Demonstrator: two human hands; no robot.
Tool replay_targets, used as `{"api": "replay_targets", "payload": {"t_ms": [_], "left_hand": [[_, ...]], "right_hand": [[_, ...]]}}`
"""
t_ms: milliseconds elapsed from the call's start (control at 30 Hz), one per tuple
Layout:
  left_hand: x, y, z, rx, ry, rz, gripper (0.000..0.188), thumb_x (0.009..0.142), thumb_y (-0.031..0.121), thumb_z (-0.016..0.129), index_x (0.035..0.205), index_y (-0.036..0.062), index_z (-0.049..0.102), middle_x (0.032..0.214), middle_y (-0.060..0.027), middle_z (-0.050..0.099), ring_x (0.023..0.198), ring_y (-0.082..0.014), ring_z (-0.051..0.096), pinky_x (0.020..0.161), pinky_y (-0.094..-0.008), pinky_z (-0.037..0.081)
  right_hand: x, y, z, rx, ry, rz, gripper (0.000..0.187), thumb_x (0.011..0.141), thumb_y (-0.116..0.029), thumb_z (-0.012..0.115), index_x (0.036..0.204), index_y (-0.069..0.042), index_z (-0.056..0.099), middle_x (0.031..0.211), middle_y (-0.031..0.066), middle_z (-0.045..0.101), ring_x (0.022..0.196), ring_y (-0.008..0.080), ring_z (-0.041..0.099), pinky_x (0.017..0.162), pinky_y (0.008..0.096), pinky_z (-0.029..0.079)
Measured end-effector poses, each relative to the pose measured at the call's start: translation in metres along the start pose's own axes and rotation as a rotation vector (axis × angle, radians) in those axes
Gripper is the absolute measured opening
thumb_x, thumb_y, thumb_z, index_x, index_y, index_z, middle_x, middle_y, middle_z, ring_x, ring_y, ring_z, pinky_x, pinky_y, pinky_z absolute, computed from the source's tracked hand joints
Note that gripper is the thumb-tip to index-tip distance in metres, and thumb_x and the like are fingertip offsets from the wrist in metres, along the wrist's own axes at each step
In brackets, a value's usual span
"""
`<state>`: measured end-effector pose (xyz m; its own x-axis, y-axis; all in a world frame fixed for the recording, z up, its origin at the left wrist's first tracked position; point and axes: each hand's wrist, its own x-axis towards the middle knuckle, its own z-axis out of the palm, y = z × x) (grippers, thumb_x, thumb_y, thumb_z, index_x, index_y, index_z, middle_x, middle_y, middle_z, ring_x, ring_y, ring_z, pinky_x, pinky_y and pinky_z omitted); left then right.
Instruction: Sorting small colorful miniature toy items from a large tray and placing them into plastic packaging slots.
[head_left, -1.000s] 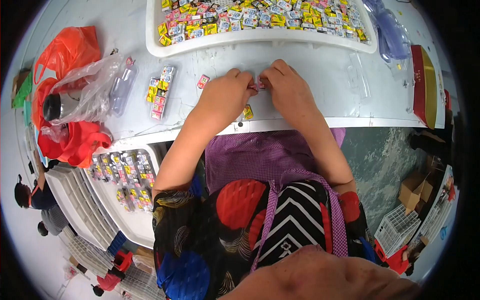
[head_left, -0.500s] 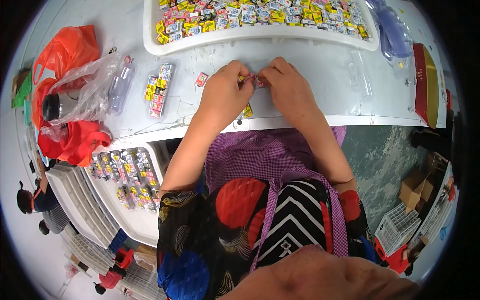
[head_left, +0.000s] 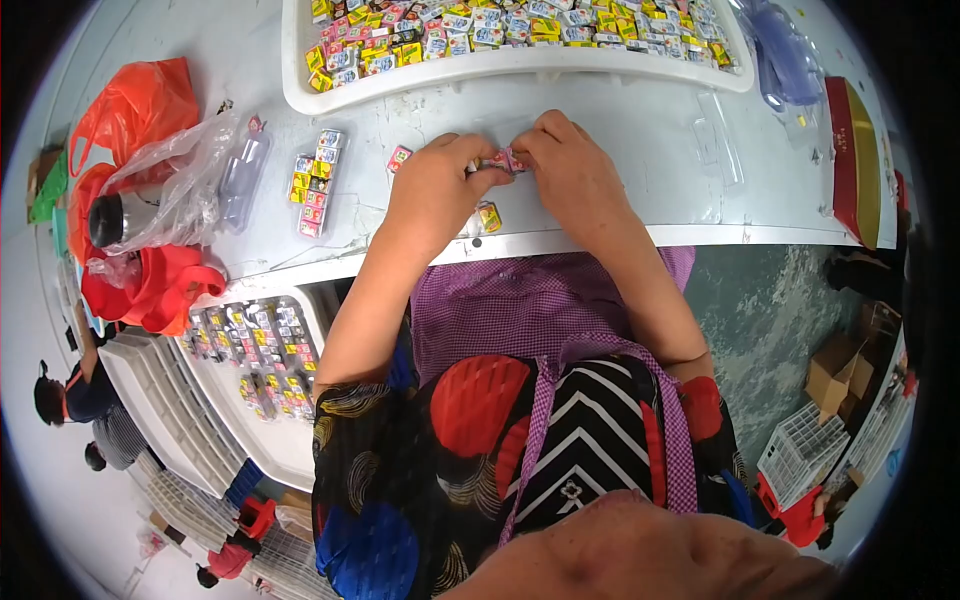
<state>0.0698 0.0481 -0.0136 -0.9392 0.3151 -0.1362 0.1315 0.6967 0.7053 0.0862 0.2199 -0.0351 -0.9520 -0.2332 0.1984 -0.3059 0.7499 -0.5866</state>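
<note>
Fingertips pinched, my left hand and my right hand meet above the table's near side. Between them is a short row of small pink printed boxes, gripped from both ends; my fingers partly cover it. A small yellow box lies close to the table edge, just below the left fingers. Beside the left hand's knuckles rests a loose pink box. Farther left, a clear plastic tray carries two columns of white, yellow and pink boxes.
A big white bin heaped with small boxes stands at the back. Clear plastic packs lie right, near a red and gold box. Red bags and a black-capped bottle sit left. Below left, a white crate holds filled packs.
My left hand has shifted slightly left, and its thumb lies flatter along the pink boxes. More of the yellow box near the edge shows. The right hand stays nearly in place.
</note>
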Motion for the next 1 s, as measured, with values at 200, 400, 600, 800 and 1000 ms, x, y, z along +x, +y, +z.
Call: {"api": "replay_targets", "payload": {"t_ms": [200,400,600,800,1000], "left_hand": [[-0.001,-0.008,0.002,-0.013,0.039,0.086,0.017,0.079,0.017,0.071,0.093,0.0082,0.071,0.083,-0.0140,0.063,0.069,-0.0299,0.062,0.062,-0.0374,0.048],[0.001,-0.016,-0.015,-0.504,0.066,-0.132,0.023,0.092,0.016,0.058,0.109,0.0040,0.067,0.090,-0.0064,0.068,0.061,-0.0108,0.054,0.057,-0.0254,0.045],[0.003,-0.028,-0.019,-0.744,0.042,-0.226,0.030,0.094,0.013,0.054,0.123,0.0066,0.057,0.089,-0.0038,0.066,0.060,-0.0039,0.045,0.057,-0.0183,0.042],[-0.004,-0.031,-0.020,-0.653,0.045,-0.162,0.021,0.092,0.012,0.056,0.112,0.0051,0.059,0.089,-0.0041,0.065,0.064,-0.0083,0.052,0.060,-0.0221,0.044],[-0.011,-0.015,-0.018,0.038,0.039,0.189,0.018,0.087,0.013,0.061,0.103,0.0056,0.064,0.089,-0.0130,0.064,0.076,-0.0301,0.062,0.069,-0.0368,0.049]], "right_hand": [[0.002,0.002,0.000,0.082,-0.042,0.055,0.011,0.084,-0.005,0.059,0.094,-0.006,0.063,0.094,0.0086,0.056,0.083,0.0280,0.060,0.071,0.0369,0.050],[0.009,0.005,-0.032,0.862,0.033,0.621,0.022,0.093,-0.007,0.054,0.113,-0.005,0.061,0.103,0.0069,0.061,0.077,0.0142,0.055,0.062,0.0222,0.043],[0.004,0.033,-0.028,1.548,0.113,0.574,0.029,0.094,-0.008,0.050,0.123,-0.002,0.054,0.108,0.0106,0.060,0.075,0.0122,0.052,0.060,0.0214,0.041],[-0.002,0.043,-0.030,1.505,0.223,0.509,0.030,0.094,-0.007,0.052,0.123,-0.001,0.053,0.114,0.0127,0.059,0.073,0.0124,0.050,0.060,0.0214,0.039],[-0.004,0.057,-0.035,1.565,0.301,0.531,0.032,0.093,-0.008,0.056,0.124,-0.002,0.052,0.112,0.0136,0.061,0.084,0.0123,0.058,0.071,0.0229,0.048]]}}
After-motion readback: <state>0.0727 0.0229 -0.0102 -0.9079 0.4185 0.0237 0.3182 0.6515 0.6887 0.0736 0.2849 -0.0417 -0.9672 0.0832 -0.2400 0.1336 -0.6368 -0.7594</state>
